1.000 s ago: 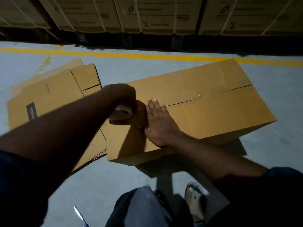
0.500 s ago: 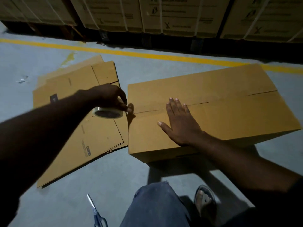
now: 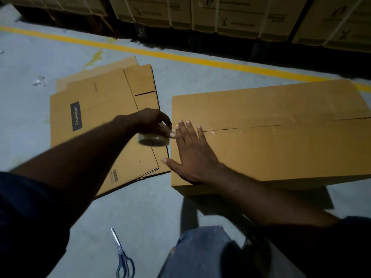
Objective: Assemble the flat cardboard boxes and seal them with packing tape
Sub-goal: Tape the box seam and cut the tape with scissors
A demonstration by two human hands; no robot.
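An assembled brown cardboard box (image 3: pixel 281 149) lies on the floor at the right, its top flaps meeting in a seam with clear tape along it. My right hand (image 3: pixel 192 155) lies flat, fingers spread, on the box's left end over the seam. My left hand (image 3: pixel 152 123) grips a roll of clear packing tape (image 3: pixel 153 139) just off the box's left edge, the thumb touching that edge. A stack of flat cardboard boxes (image 3: pixel 96 125) lies on the floor to the left, partly under my left arm.
Blue-handled scissors (image 3: pixel 122 257) lie on the grey floor near my knee (image 3: pixel 200 253). A yellow floor line (image 3: pixel 200 60) runs behind the boxes. Strapped cartons (image 3: pixel 230 15) are stacked along the back. My foot in a sandal shows under the right arm.
My left hand drew the tape roll leftward, from on top of the box to past its left edge. My right hand slid left along the seam toward that edge. The camera view shifted left.
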